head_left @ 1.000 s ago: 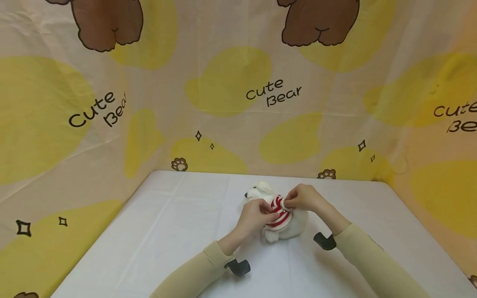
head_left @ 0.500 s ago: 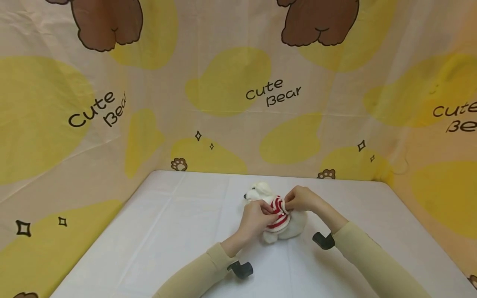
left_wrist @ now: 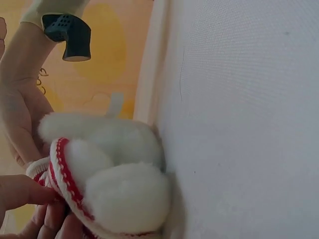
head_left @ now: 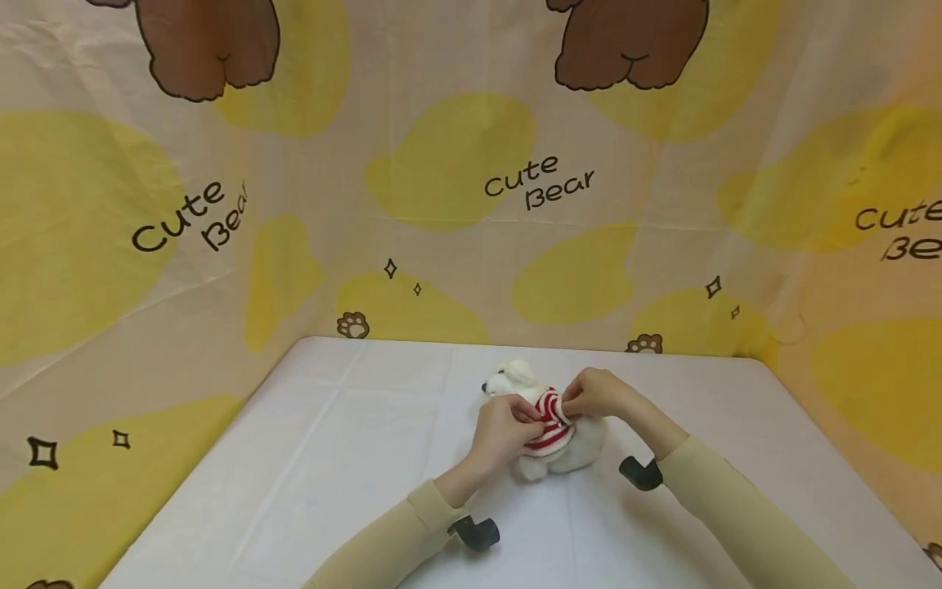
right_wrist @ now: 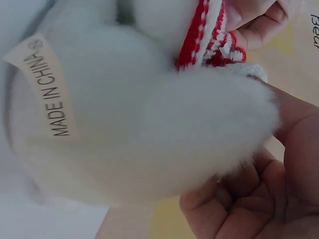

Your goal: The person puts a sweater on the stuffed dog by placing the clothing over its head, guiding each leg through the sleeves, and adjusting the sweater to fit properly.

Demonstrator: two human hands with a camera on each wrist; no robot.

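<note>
A white plush dog (head_left: pixel 586 446) lies on the table with its head toward the left, dressed in a red-and-white striped knitted sweater (head_left: pixel 552 442). My left hand (head_left: pixel 502 429) pinches the sweater over the dog's back between thumb and fingers, as the left wrist view shows up close at the knitted edge (left_wrist: pixel 67 174). Across from it, my right hand (head_left: pixel 599 394) pinches the sweater's upper rear part. In the right wrist view the dog's furry rear (right_wrist: pixel 149 124) hides part of that grip, and the right fingers (right_wrist: pixel 239 209) curl behind it.
The white table (head_left: pixel 353 458) backs onto a fabric wall (head_left: pixel 441 270) with yellow patches and bear prints. Dark curved pieces (head_left: pixel 478 533) jut from both wrists above the table. A printed label (right_wrist: pixel 47 87) sticks out from the dog's rear.
The dog and sweater have shifted very slightly left. My left forearm has moved a little to the right, and both hands keep their hold on the sweater.
</note>
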